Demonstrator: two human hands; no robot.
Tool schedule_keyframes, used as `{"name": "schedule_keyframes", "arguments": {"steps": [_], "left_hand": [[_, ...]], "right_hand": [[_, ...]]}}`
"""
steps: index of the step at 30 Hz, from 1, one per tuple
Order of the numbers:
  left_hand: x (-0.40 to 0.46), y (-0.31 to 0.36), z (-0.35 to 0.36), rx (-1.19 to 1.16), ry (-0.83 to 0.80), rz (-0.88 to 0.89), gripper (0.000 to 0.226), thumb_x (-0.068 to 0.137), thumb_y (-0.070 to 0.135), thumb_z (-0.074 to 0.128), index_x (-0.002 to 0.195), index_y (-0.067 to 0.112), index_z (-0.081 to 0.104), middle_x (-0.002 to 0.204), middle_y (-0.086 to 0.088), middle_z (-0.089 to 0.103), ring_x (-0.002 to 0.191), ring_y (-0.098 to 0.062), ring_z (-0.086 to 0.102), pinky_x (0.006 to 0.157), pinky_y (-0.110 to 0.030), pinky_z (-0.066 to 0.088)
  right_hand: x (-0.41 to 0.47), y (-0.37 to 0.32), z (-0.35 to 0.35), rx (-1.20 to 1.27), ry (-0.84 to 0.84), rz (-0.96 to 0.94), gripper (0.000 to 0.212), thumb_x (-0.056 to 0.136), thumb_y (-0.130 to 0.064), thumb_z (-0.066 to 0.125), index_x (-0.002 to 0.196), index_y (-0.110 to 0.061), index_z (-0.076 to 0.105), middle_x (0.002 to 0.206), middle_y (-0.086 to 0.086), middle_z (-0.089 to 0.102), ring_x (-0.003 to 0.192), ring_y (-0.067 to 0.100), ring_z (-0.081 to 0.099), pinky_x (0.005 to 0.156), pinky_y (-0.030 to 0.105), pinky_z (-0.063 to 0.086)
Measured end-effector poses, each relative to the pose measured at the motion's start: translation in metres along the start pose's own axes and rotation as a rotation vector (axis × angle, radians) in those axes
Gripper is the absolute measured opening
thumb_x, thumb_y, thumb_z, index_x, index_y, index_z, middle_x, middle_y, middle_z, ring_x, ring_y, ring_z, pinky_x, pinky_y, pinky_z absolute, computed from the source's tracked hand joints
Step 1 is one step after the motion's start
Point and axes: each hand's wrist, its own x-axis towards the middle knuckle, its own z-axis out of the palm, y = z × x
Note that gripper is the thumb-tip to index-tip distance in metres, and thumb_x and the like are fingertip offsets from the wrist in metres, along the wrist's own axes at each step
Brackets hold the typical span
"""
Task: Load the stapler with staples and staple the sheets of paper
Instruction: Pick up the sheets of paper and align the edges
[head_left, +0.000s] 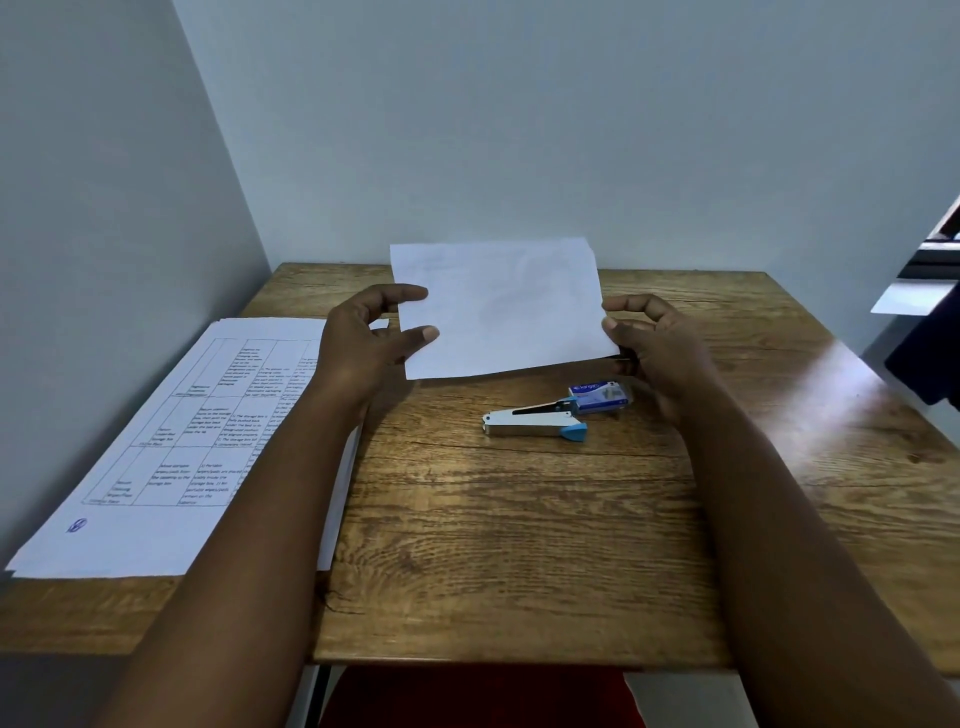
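I hold white sheets of paper (501, 304) upright above the far part of the wooden table (519, 519), blank side toward me. My left hand (363, 343) pinches the left edge between thumb and fingers. My right hand (654, 343) grips the right lower edge. A silver stapler (535, 422) with blue ends lies on its side on the table, just below the sheets. A small blue staple box (600, 396) lies right behind it, touching it.
A stack of printed pages (171, 457) with a table of text lies on the left side of the table, partly under my left forearm. Walls close the back and left. A dark object (930, 332) stands at the right edge.
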Motion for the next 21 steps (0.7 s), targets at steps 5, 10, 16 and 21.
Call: {"name": "schedule_keyframes", "arguments": {"steps": [5, 10, 16, 21], "left_hand": [[-0.001, 0.0, 0.002, -0.018, -0.008, -0.005, 0.041, 0.075, 0.013, 0.085, 0.107, 0.035, 0.073, 0.115, 0.012, 0.067, 0.059, -0.013, 0.051, 0.088, -0.037, 0.059], [-0.002, 0.002, 0.0, -0.101, -0.119, -0.033, 0.045, 0.081, 0.003, 0.076, 0.114, 0.034, 0.073, 0.102, -0.002, 0.064, 0.071, -0.02, 0.048, 0.078, -0.023, 0.053], [0.0, 0.002, 0.001, -0.345, -0.252, -0.121, 0.055, 0.083, -0.015, 0.059, 0.127, 0.017, 0.068, 0.118, 0.007, 0.073, 0.104, -0.011, 0.071, 0.076, -0.019, 0.057], [0.001, 0.006, -0.002, -0.407, -0.27, -0.117, 0.06, 0.083, -0.016, 0.053, 0.131, 0.018, 0.064, 0.124, 0.001, 0.071, 0.108, -0.018, 0.07, 0.077, -0.024, 0.058]], "right_hand": [[0.001, 0.002, -0.002, 0.008, -0.051, -0.047, 0.024, 0.089, -0.003, 0.068, 0.107, -0.02, 0.069, 0.081, 0.005, 0.065, 0.064, 0.008, 0.058, 0.053, 0.021, 0.054], [-0.001, 0.002, -0.004, 0.047, -0.15, -0.03, 0.03, 0.091, 0.001, 0.063, 0.107, -0.022, 0.074, 0.113, 0.03, 0.063, 0.079, 0.019, 0.059, 0.068, 0.027, 0.053], [-0.001, -0.001, -0.009, 0.119, -0.345, 0.054, 0.043, 0.094, 0.007, 0.053, 0.118, -0.024, 0.073, 0.142, 0.032, 0.042, 0.105, 0.026, 0.048, 0.093, 0.04, 0.047], [0.0, -0.001, -0.012, 0.171, -0.447, -0.003, 0.06, 0.092, 0.018, 0.047, 0.132, -0.024, 0.062, 0.147, -0.007, 0.053, 0.133, 0.001, 0.048, 0.112, 0.029, 0.035]]}}
